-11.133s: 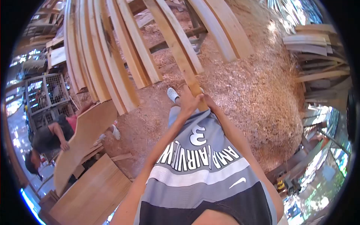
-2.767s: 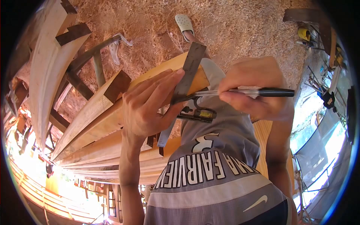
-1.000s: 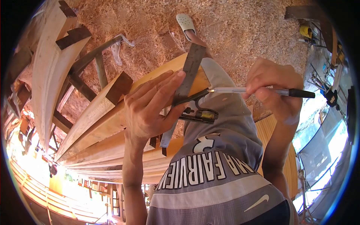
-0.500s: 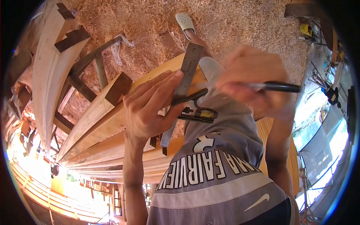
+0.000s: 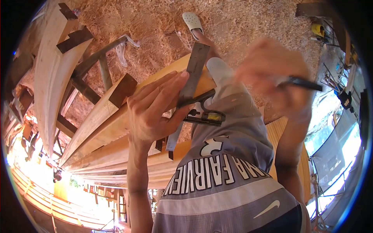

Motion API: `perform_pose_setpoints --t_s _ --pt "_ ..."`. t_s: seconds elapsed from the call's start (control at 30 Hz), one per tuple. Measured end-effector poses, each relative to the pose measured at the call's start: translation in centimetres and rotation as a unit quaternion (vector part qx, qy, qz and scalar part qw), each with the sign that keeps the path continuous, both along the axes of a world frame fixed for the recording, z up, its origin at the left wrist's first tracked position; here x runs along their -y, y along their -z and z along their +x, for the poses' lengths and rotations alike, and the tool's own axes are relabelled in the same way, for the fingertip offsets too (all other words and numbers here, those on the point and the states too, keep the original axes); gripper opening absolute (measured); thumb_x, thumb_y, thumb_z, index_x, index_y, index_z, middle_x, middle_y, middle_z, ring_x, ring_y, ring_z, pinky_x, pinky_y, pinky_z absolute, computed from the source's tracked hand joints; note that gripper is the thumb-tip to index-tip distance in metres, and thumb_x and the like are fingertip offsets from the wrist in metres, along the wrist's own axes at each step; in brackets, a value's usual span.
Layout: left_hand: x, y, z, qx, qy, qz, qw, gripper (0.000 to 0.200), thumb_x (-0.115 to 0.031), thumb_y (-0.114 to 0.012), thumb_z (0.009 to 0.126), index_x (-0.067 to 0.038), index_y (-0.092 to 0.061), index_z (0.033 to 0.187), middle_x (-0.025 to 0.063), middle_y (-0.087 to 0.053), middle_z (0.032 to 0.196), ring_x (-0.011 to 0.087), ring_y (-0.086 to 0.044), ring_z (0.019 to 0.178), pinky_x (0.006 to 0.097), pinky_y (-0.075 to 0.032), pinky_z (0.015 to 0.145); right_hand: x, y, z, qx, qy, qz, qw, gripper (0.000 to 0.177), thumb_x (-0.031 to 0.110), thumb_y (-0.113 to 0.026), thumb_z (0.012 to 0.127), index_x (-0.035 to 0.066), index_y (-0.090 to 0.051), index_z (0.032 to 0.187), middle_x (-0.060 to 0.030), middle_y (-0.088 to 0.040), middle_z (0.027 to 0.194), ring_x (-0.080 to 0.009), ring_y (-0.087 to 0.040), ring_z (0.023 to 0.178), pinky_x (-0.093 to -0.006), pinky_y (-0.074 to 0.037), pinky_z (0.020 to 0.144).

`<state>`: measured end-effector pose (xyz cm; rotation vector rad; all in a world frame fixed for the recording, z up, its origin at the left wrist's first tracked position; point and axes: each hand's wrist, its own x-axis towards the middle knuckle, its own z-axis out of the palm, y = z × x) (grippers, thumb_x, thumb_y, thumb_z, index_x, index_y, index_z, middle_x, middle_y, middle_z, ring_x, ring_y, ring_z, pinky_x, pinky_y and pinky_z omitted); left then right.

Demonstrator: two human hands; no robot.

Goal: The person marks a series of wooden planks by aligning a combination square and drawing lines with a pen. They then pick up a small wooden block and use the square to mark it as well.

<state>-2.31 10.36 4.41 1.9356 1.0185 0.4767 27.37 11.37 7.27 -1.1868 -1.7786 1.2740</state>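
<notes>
My left hand [image 5: 149,110] lies over the end of a pale wooden beam [image 5: 183,63], fingers stretched along it. Its thumb and fingers hold a combination square [image 5: 198,58] against the wood. The steel blade slants across the beam, and the square's head with a yellow level vial faces my leg. Off to the right, my right hand [image 5: 274,72] is raised above the floor, blurred by motion. Closed in it is a black pen or marker [image 5: 305,83], pointing right, apart from the beam and the square.
More long, shaped beams [image 5: 60,73] with dark-painted ends fan out at left. A wooden trestle [image 5: 87,91] stands among them. Wood shavings [image 5: 155,23] cover the floor around my clog [image 5: 191,20]. At right are a yellow object [image 5: 318,30] and grey sheeting [image 5: 336,151].
My right hand has risen slightly and shifted right with the pen, away from the beam. The left hand and the combination square stay almost where they were.
</notes>
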Motion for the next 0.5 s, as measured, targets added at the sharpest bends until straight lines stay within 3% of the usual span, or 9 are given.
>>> perform_pose_setpoints --t_s 0.03,0.07,0.13,0.17,0.23,0.3,0.37,0.43,0.5 --pt "0.0 0.0 0.0 0.000 0.000 0.000 1.000 0.066 -0.009 -0.088 0.063 -0.005 -0.070 0.127 0.0138 -0.075 0.115 0.0313 -0.074 0.105 0.0379 -0.060 0.085 0.1 -0.1 0.9 0.060 0.079 0.031 0.995 0.021 0.017 -0.066 0.095 -0.003 -0.072 0.096 -0.0126 -0.074 0.092 -0.0203 -0.068 0.083 -0.0351 -0.052 0.077" --pt "0.0 0.0 0.0 -0.001 -0.002 0.002 1.000 0.067 -0.008 -0.088 0.063 -0.006 -0.070 0.127 0.0137 -0.075 0.115 0.0312 -0.074 0.104 0.0380 -0.060 0.084 0.3 -0.1 1.1 0.060 0.080 0.031 0.994 0.021 0.017 -0.066 0.095 -0.003 -0.072 0.096 -0.0126 -0.074 0.092 -0.0203 -0.068 0.083 -0.0351 -0.052 0.077" --pt "0.0 -0.2 0.0 0.001 -0.001 0.012 1.000 0.067 -0.007 -0.088 0.062 -0.007 -0.070 0.127 0.0135 -0.075 0.114 0.0311 -0.074 0.103 0.0380 -0.060 0.083 0.8 -0.4 1.3 0.069 0.272 -0.074 0.957 0.025 0.019 -0.059 0.103 -0.003 -0.071 0.105 -0.0118 -0.073 0.098 -0.0169 -0.068 0.093 -0.0340 -0.054 0.085" --pt "0.0 -0.2 -0.1 -0.006 -0.002 0.008 1.000 0.068 -0.007 -0.088 0.062 -0.008 -0.070 0.127 0.0134 -0.075 0.113 0.0312 -0.074 0.102 0.0379 -0.060 0.083 1.7 -0.4 0.8 0.098 0.254 -0.119 0.955 0.031 0.025 -0.056 0.107 -0.003 -0.070 0.109 -0.0102 -0.073 0.096 -0.0170 -0.068 0.096 -0.0321 -0.054 0.090" --pt "0.1 -0.4 -0.2 -0.010 -0.002 0.015 1.000 0.068 -0.007 -0.088 0.062 -0.008 -0.069 0.128 0.0134 -0.075 0.113 0.0313 -0.074 0.101 0.0377 -0.060 0.082 4.8 0.6 -0.9 0.048 0.204 -0.208 0.955 0.032 0.027 -0.058 0.106 -0.002 -0.070 0.109 -0.0088 -0.072 0.098 -0.0164 -0.068 0.096 -0.0302 -0.054 0.089" --pt "0.3 -0.6 -0.2 -0.025 -0.005 0.004 1.000 0.069 -0.009 -0.087 0.065 -0.009 -0.067 0.130 0.0133 -0.076 0.111 0.0308 -0.074 0.098 0.0379 -0.060 0.081 8.2 1.6 -3.3 -0.010 0.209 -0.309 0.928 0.031 0.031 -0.063 0.104 0.002 -0.073 0.107 -0.0069 -0.073 0.094 -0.0139 -0.066 0.090 -0.0291 -0.052 0.084" --pt "0.1 -0.4 0.1 -0.022 -0.014 0.010 1.000 0.068 -0.011 -0.087 0.067 -0.011 -0.066 0.131 0.0130 -0.076 0.108 0.0310 -0.074 0.096 0.0381 -0.060 0.079 10.6 2.7 -5.0 -0.046 0.183 -0.386 0.903 0.029 0.029 -0.066 0.102 0.001 -0.071 0.106 -0.0059 -0.072 0.090 -0.0128 -0.065 0.087 -0.0289 -0.052 0.079" --pt "0.5 -0.6 -0.3 -0.052 -0.017 -0.009 0.998 0.066 -0.018 -0.086 0.073 -0.015 -0.063 0.134 0.0117 -0.075 0.099 0.0318 -0.074 0.088 0.0402 -0.059 0.073 11.6 2.4 -7.2 -0.063 0.176 -0.360 0.914 0.027 0.026 -0.066 0.101 0.000 -0.071 0.106 -0.0057 -0.072 0.089 -0.0121 -0.065 0.085 -0.0283 -0.052 0.076" --pt "0.7 -0.3 -0.6 -0.064 -0.011 0.022 0.998 0.068 -0.028 -0.085 0.075 -0.015 -0.060 0.137 0.0130 -0.074 0.100 0.0330 -0.073 0.090 0.0433 -0.058 0.074 11.6 2.7 -9.6 -0.089 0.155 -0.336 0.925 0.024 0.024 -0.067 0.100 0.000 -0.071 0.105 -0.0055 -0.071 0.087 -0.0114 -0.065 0.083 -0.0276 -0.051 0.073"
